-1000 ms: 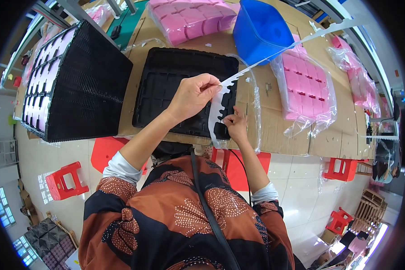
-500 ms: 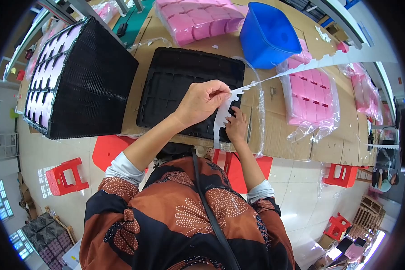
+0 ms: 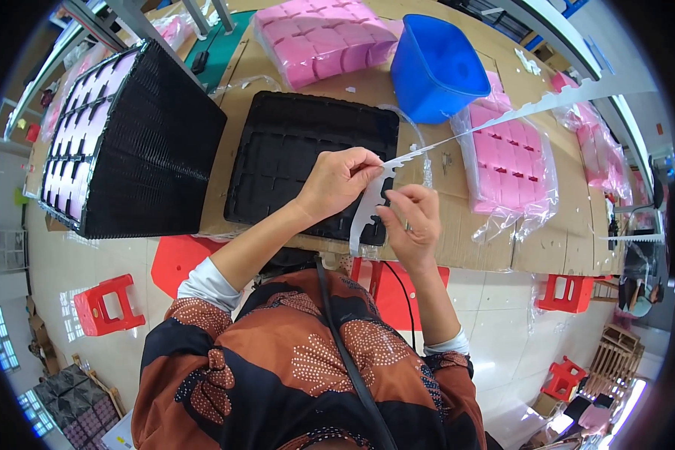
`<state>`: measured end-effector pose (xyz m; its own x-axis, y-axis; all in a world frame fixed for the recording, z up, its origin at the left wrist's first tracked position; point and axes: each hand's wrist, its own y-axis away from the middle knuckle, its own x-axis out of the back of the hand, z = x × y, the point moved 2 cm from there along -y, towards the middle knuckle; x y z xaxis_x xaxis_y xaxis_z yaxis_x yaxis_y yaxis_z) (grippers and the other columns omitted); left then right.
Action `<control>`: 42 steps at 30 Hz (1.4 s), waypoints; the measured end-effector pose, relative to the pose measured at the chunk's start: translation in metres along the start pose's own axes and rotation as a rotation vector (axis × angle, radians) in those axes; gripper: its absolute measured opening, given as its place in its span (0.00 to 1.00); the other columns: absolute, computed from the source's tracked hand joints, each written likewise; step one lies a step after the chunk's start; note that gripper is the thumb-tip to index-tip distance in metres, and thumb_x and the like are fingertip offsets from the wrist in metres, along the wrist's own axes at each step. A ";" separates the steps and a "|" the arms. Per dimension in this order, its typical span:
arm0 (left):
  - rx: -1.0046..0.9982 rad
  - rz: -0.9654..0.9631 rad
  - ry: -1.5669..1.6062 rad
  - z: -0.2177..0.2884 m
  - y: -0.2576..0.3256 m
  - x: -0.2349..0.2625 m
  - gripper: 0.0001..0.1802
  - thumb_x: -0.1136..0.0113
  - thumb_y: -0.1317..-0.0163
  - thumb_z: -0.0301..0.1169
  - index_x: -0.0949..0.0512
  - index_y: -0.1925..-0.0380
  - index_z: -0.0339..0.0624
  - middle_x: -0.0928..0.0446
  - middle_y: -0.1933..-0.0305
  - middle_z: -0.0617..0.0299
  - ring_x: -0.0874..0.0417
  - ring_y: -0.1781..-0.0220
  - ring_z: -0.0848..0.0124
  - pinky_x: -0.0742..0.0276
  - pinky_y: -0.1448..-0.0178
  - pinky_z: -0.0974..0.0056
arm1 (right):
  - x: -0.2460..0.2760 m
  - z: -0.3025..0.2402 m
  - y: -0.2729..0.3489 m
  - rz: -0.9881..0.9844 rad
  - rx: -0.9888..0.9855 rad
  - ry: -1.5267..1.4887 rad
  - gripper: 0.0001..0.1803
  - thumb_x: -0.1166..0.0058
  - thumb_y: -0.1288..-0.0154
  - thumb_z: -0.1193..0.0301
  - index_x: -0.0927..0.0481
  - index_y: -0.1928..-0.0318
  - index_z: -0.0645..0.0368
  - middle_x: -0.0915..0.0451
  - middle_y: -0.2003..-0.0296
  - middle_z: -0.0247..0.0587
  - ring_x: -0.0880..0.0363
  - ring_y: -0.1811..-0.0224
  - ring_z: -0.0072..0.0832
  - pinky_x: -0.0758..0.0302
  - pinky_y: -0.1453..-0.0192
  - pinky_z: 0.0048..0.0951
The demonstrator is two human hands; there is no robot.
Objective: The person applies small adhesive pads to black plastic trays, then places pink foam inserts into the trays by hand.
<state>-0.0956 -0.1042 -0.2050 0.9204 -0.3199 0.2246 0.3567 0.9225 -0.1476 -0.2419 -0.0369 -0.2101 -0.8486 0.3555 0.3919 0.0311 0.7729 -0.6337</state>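
Strip [image 3: 363, 215], plain white, sits pinched in left hand [image 3: 336, 182] over black tray [image 3: 292, 154].

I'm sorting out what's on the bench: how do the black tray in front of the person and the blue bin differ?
The black tray is shallow and broad; the blue bin is deep and narrower. The left hand pinches a white strip over the tray, while no hand is at the bin. Both sit on the cardboard.

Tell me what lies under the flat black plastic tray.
Brown cardboard shows on both sides of the black tray; whatever lies directly beneath is covered and cannot be seen.
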 end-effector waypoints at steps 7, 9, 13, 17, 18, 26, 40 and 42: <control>0.009 0.028 0.056 -0.001 0.001 -0.008 0.05 0.43 0.45 0.25 0.24 0.71 0.34 0.24 0.80 0.61 0.27 0.78 0.81 0.31 0.74 0.74 | -0.014 0.006 -0.002 0.014 0.059 0.088 0.11 0.38 0.61 0.79 0.22 0.71 0.59 0.28 0.72 0.36 0.31 0.68 0.34 0.33 0.67 0.30; 0.028 0.023 0.079 -0.001 0.000 -0.009 0.04 0.43 0.45 0.25 0.24 0.71 0.34 0.24 0.80 0.61 0.27 0.79 0.81 0.31 0.75 0.74 | -0.012 0.005 -0.003 0.028 0.110 0.114 0.10 0.38 0.62 0.79 0.22 0.74 0.59 0.29 0.74 0.35 0.31 0.70 0.33 0.34 0.67 0.30; 0.070 0.024 0.101 -0.007 0.000 -0.009 0.04 0.44 0.45 0.25 0.24 0.71 0.34 0.25 0.80 0.61 0.27 0.79 0.80 0.31 0.76 0.74 | -0.013 0.004 -0.006 0.011 0.191 0.108 0.09 0.39 0.62 0.81 0.24 0.77 0.59 0.29 0.76 0.35 0.31 0.72 0.32 0.34 0.68 0.30; -0.034 0.129 -0.031 -0.004 0.004 -0.004 0.04 0.44 0.46 0.24 0.24 0.71 0.35 0.25 0.80 0.59 0.25 0.79 0.77 0.31 0.75 0.72 | 0.003 0.005 -0.006 0.045 0.121 0.030 0.07 0.41 0.59 0.81 0.24 0.77 0.60 0.28 0.74 0.36 0.30 0.70 0.30 0.33 0.66 0.27; -0.035 0.134 -0.029 -0.003 0.005 -0.004 0.04 0.44 0.46 0.24 0.24 0.71 0.35 0.25 0.80 0.59 0.25 0.79 0.77 0.31 0.75 0.72 | 0.006 0.017 -0.009 0.041 0.125 0.030 0.07 0.41 0.59 0.81 0.24 0.77 0.60 0.28 0.74 0.36 0.30 0.70 0.30 0.33 0.66 0.27; -0.278 -0.015 -0.132 -0.001 0.019 -0.030 0.07 0.43 0.48 0.25 0.23 0.68 0.38 0.24 0.76 0.56 0.21 0.73 0.65 0.27 0.69 0.68 | -0.052 0.233 -0.034 -0.087 -0.340 0.079 0.07 0.42 0.50 0.72 0.21 0.73 0.64 0.25 0.69 0.44 0.28 0.63 0.33 0.32 0.58 0.30; -0.231 0.003 -0.100 -0.011 0.028 -0.026 0.07 0.44 0.48 0.25 0.24 0.68 0.39 0.24 0.73 0.55 0.21 0.72 0.61 0.25 0.69 0.65 | -0.118 0.278 -0.043 -0.262 -0.386 0.350 0.03 0.40 0.56 0.73 0.19 0.77 0.56 0.25 0.66 0.41 0.28 0.61 0.37 0.30 0.56 0.35; -0.207 0.014 -0.071 -0.010 0.029 -0.024 0.07 0.44 0.48 0.25 0.23 0.68 0.38 0.24 0.73 0.55 0.21 0.72 0.61 0.26 0.69 0.65 | -0.119 0.269 -0.042 -0.238 -0.365 0.438 0.04 0.39 0.56 0.72 0.19 0.75 0.55 0.26 0.64 0.40 0.29 0.61 0.38 0.30 0.56 0.35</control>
<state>-0.1060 -0.0724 -0.2241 0.9146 -0.2848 0.2872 0.3760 0.8605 -0.3439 -0.2842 -0.2533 -0.4097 -0.5614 0.2744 0.7808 0.1122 0.9599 -0.2568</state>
